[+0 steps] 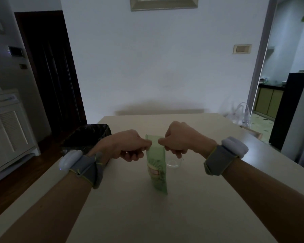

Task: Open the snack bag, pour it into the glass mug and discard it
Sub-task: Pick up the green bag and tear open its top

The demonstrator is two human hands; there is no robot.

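Hands were seen at the centre of the frame, both raised over a pale cream tabletop (191, 216) in a dim room. A tall, narrow green plastic snack bag (156, 165) was held upright between them, its lower end hanging just above the tabletop. The left hand (128, 146) was clenched on the left corner of the bag's top edge, the fingers (130, 155) curled under, while the right hand (181, 139) was pinched on the right corner, so the sealed top was stretched between the two. A clear glass mug (173, 163) was set on the tabletop just right of the bag, below the right hand, partly hidden by the bag. A grey strap with a white rounded device was worn on each wrist. A dark-lined waste bin (88, 137) was placed at the left of the frame, beside the tabletop's far left corner.
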